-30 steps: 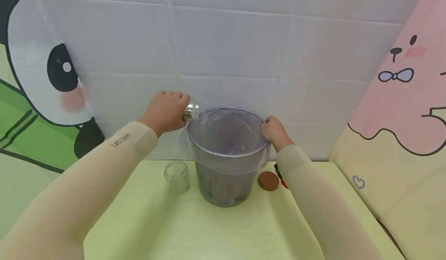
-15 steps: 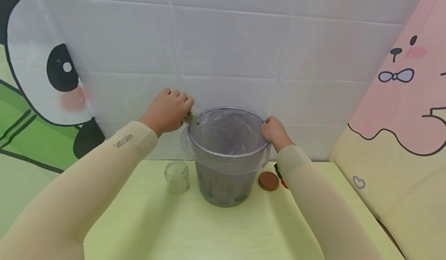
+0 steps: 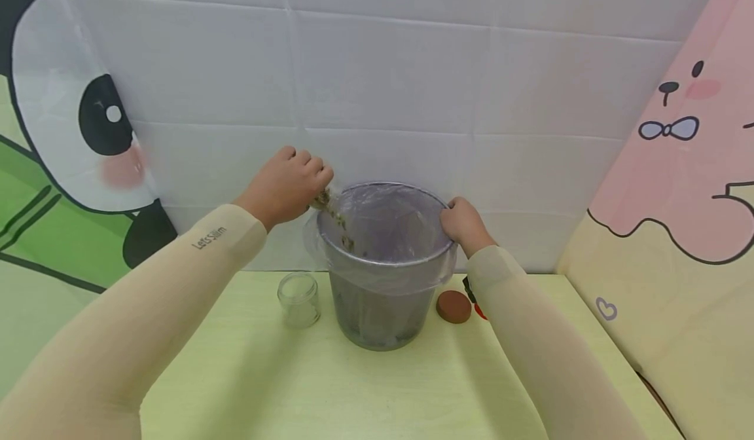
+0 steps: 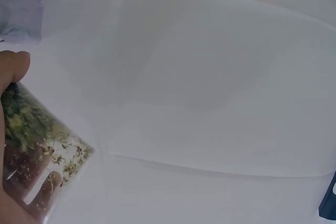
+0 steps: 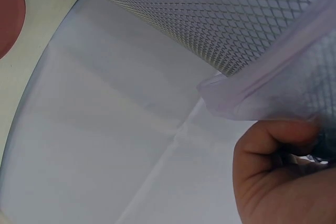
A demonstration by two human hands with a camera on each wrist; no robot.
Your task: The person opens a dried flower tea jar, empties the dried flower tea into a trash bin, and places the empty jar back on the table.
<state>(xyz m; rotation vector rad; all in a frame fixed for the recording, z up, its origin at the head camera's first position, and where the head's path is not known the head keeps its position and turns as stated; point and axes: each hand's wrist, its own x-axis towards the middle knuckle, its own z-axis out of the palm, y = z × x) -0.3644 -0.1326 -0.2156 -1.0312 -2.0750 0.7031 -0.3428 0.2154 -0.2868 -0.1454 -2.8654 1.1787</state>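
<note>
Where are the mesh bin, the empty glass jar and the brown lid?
mesh bin [image 3: 379, 315]: head view, on its lower front wall.
empty glass jar [image 3: 299, 301]: head view, middle of its body, left of the bin.
brown lid [image 3: 453, 306]: head view, centre of its top, right of the bin.

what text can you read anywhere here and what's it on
"Let's Slim" on the left sleeve, small and slightly blurred, so the exact spelling is uncertain.
No other words or numbers show: the jar in the left hand, the empty jar, the bin, the brown lid and the cartoon backdrop carry no readable text.
</note>
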